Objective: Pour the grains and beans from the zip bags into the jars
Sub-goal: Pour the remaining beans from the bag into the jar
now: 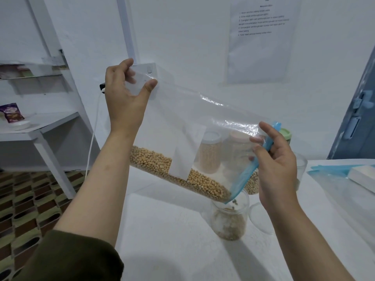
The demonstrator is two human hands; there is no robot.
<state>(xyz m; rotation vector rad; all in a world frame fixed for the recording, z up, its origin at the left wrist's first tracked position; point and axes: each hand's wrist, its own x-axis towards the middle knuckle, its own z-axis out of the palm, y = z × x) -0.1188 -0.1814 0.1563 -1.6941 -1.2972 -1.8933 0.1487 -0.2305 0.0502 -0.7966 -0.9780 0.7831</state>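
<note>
Your left hand (126,92) is raised high, thumb and fingers pinching the bottom corner of the clear plastic zip bag with the blue zipper strip (192,126). Your right hand (277,165) sits lower, fingers curled round the blue zipper edge, pinching it near the mouth. The bag hangs tilted between the two hands — closed end up at the left, mouth down at the right.

The pale yellow round beans (178,175) lie in a band along the bag's lower edge, banked toward the low corner of the mouth. That corner sits just above the open clear glass jar (229,220), which stands on the white table (172,240) and holds a layer of beans; a few beans show at its opening, blurred. A white paper label (187,153) is stuck to the bag's side.

Behind the bag — seen through the plastic — stand a lidded jar of light grains (210,153) and a second, paler jar (237,147); a green-lidded jar (285,134) shows beside your right hand. Another flat zip bag (334,185) lies at the table's right, a white block (363,177) resting on it.
</note>
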